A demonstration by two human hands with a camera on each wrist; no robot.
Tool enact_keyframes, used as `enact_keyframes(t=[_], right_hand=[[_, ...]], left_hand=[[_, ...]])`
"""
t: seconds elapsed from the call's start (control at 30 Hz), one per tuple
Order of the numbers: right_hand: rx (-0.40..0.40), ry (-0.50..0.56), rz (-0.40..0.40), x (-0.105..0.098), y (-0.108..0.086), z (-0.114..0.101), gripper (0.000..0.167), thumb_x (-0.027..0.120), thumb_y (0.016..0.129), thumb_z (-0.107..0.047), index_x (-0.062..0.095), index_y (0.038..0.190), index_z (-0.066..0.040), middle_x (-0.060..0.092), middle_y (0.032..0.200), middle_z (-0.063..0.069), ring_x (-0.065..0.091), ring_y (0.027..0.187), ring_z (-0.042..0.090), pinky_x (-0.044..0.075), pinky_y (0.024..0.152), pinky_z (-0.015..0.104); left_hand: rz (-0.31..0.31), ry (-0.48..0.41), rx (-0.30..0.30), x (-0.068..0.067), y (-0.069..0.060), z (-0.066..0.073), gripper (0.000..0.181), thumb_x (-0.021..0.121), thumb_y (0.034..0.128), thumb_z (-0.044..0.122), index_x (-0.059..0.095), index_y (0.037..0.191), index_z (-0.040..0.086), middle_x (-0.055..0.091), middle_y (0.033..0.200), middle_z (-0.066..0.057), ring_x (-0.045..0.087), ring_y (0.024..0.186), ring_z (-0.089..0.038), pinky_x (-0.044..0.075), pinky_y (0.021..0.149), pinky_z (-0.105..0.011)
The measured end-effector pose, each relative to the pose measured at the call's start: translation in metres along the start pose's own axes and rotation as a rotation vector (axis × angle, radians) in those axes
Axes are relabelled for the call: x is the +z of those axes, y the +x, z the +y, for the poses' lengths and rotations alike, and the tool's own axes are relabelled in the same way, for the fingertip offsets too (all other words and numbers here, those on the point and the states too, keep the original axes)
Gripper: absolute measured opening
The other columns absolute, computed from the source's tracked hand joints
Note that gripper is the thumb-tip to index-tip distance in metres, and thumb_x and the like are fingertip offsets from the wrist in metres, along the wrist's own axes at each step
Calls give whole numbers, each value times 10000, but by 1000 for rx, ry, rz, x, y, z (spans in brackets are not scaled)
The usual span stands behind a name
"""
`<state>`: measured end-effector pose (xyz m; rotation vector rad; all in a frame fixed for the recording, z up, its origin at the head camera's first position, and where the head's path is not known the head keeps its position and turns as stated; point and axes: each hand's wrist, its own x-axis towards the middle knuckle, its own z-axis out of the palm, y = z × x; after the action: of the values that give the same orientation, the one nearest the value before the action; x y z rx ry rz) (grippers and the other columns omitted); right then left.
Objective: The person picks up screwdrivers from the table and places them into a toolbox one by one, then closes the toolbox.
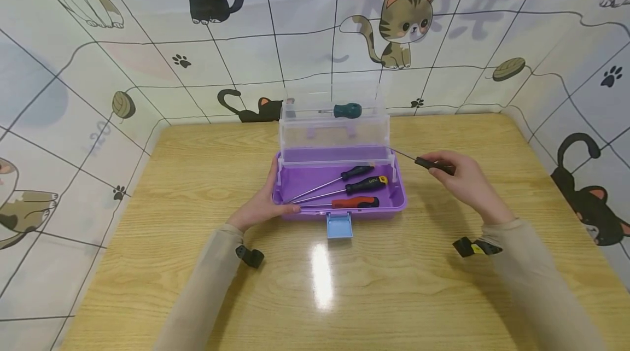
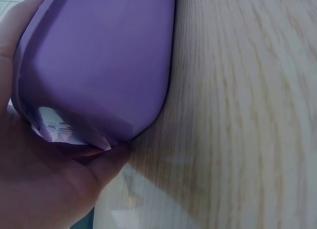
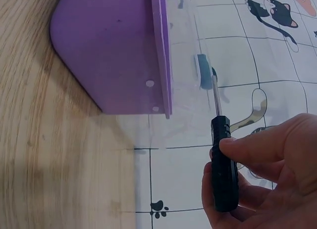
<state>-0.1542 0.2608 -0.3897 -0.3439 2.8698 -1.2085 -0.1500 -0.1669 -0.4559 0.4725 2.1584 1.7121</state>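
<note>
Screwdriver (image 1: pixel 435 166) sits clamped in my right hand (image 1: pixel 462 179), thumb against the handle, held above the table (image 1: pixel 438 263) just past the right end of the purple box (image 1: pixel 297 176). Its shaft slants toward the box's back right corner; whether the tip touches the clear tray (image 1: pixel 295 135) I cannot tell. My left hand (image 1: pixel 263 202) is clamped on the box's left end, thumb at the front corner.

With the shaft aimed that way, a careless push could catch the tray and jolt it, and the green driver (image 1: pixel 347 110) up there might roll. Since I brace only one end, a knock at the other could swing the box round. The red driver (image 1: pixel 355 202), yellow-capped driver (image 1: pixel 366 185) and small black driver (image 1: pixel 357 171) lie inside with handles rightward; another handle dropped on them would probably pile up and block the tray. Their tips point toward my left thumb, so a slide that way could poke me.
</note>
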Motion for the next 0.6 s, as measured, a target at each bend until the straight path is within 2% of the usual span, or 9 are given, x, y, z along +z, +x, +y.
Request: enact_keyframes(t=[0.23, 0.47, 0.6], right_hand=[[-34, 21, -14, 4, 5, -8, 255, 590, 941, -6, 643, 1190, 11, 623, 1119, 254, 587, 895, 313, 443, 627, 219], [-69, 15, -14, 7, 8, -12, 241, 600, 927, 11, 656, 1161, 12, 635, 1114, 249, 587, 881, 303, 447, 639, 245], [-67, 16, -14, 9, 9, -13, 242, 599, 926, 10, 656, 1162, 11, 635, 1121, 250, 596, 895, 312, 452, 651, 243]], left_hand=[[-9, -7, 35, 0, 2, -1, 1299, 850, 745, 218, -198, 1483, 429, -93, 1601, 10, 77, 1445, -312, 82, 1141, -492], [11, 41, -7, 0, 1, 0, 1284, 834, 753, 179, -190, 1478, 448, -98, 1602, 9, 57, 1449, -272, 82, 1140, -498], [16, 53, -11, 0, 1, 0, 1275, 827, 760, 165, -189, 1479, 446, -91, 1603, 7, 56, 1449, -271, 85, 1138, -507]])
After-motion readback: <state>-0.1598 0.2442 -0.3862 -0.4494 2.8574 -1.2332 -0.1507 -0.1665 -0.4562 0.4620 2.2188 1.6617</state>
